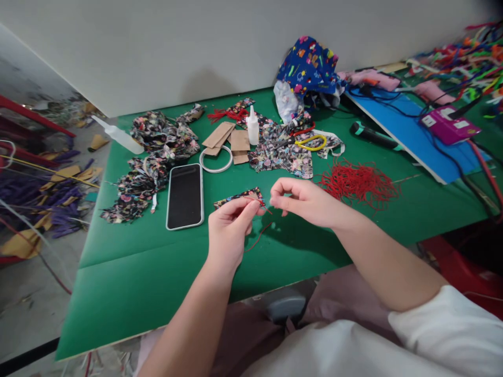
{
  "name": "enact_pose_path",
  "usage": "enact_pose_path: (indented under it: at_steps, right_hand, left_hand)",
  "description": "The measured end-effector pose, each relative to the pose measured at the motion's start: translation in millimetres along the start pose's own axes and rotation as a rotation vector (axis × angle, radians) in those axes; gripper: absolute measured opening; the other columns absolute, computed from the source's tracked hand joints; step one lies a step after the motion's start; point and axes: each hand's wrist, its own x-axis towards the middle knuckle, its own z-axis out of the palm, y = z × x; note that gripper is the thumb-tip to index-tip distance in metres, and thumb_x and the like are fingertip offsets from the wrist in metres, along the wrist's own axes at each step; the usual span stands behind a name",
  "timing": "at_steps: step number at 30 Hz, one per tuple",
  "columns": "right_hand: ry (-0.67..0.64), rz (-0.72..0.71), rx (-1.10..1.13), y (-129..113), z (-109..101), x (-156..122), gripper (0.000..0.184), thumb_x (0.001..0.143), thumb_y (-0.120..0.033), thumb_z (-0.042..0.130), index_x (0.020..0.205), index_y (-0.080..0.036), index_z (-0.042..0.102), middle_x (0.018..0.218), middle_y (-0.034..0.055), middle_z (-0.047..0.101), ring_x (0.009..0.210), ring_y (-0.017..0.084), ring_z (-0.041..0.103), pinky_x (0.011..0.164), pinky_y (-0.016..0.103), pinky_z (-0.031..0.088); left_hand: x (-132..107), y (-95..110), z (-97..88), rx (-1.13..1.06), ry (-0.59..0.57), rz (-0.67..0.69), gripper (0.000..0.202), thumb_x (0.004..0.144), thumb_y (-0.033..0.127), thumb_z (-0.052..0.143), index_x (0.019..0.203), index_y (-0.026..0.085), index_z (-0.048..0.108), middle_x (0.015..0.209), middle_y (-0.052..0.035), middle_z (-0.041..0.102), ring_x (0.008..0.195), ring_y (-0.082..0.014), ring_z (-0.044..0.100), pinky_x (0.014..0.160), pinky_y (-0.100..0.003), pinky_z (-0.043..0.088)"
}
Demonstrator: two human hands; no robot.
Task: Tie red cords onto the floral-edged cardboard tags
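Note:
My left hand (230, 230) pinches a thin red cord (268, 209) between thumb and forefinger, with one end sticking out to the right. Just behind those fingers lies a small flat piece of black floral fabric (226, 201). My right hand (302, 200) is closed close by on the right, its thumb and fingertips pressed together; whatever they hold, if anything, is too small to make out. A loose red strand (259, 238) hangs or lies below the left fingertips. Beyond my right wrist is a tangled heap of red cords (359, 180).
A phone (184, 196), floral fabric pieces (165, 136), a white ring (216, 168), brown card pieces (218, 136), a glue bottle (252, 128) and yellow-handled scissors (312, 142) lie on the green table (129, 283). Dark cables cross a blue board (396, 125) on the right.

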Motion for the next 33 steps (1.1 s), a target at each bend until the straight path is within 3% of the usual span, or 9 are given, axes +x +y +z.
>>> enact_pose_path:
  at_steps: [4,6,10,16,25,33]
  right_hand:
    - [0.096,-0.041,0.025,-2.9,-0.1,0.3,0.02,0.08,-0.039,0.056,0.079,-0.02,0.059,0.076,-0.0011,0.057,0.063,0.009,0.051,0.056,0.023,0.043]
    - [0.115,-0.07,0.009,-4.2,2.7,0.1,0.021,0.081,-0.04,0.056,0.086,-0.021,0.064,0.083,0.0009,0.062,0.067,0.011,0.055,0.059,0.024,0.045]
    - [0.16,-0.121,-0.117,-4.7,7.3,-1.3,0.02,0.077,-0.039,0.061,0.086,-0.023,0.069,0.088,0.0026,0.063,0.076,0.014,0.058,0.06,0.026,0.043]
    - [0.222,-0.14,-0.195,-1.5,10.8,-1.9,0.011,0.077,-0.031,0.062,0.074,-0.021,0.066,0.081,0.0015,0.06,0.074,0.014,0.057,0.062,0.027,0.044]
    - [0.212,-0.126,0.148,10.2,23.5,4.4,0.008,0.072,-0.03,0.068,0.07,-0.022,0.066,0.087,0.0008,0.057,0.091,0.015,0.053,0.086,0.032,0.04]
    - [0.155,-0.072,0.355,6.2,26.2,2.0,0.008,0.071,-0.03,0.07,0.074,-0.024,0.069,0.092,-0.0003,0.059,0.091,0.012,0.055,0.083,0.028,0.044]
  left_hand:
    - [-0.2,-1.5,-0.4,0.068,0.004,0.042,0.018,0.069,0.034,0.069,0.075,0.017,0.069,0.059,0.0,0.065,0.037,-0.0021,0.035,0.035,-0.018,0.023]
    - [-1.1,-2.1,0.0,0.171,0.0,0.102,0.016,0.069,0.034,0.069,0.074,0.018,0.069,0.063,-0.0007,0.067,0.04,-0.0046,0.044,0.038,-0.019,0.032]
    - [-3.8,-2.7,0.4,0.42,-0.033,0.251,0.012,0.073,0.03,0.066,0.074,0.019,0.071,0.073,-0.0023,0.071,0.065,-0.0135,0.064,0.062,-0.025,0.05]
    - [-4.6,-4.8,-0.2,0.569,-0.08,0.329,0.014,0.076,0.03,0.063,0.081,0.021,0.073,0.075,-0.0029,0.072,0.074,-0.0171,0.066,0.07,-0.03,0.051]
    - [-3.8,-8.8,-1.6,0.564,-0.068,0.321,0.016,0.076,0.033,0.062,0.078,0.021,0.073,0.071,-0.002,0.07,0.073,-0.0177,0.065,0.067,-0.03,0.051]
    - [-4.8,-6.4,-0.9,0.505,-0.058,0.352,0.014,0.076,0.031,0.063,0.078,0.021,0.072,0.073,-0.0016,0.071,0.07,-0.0146,0.064,0.066,-0.026,0.05]
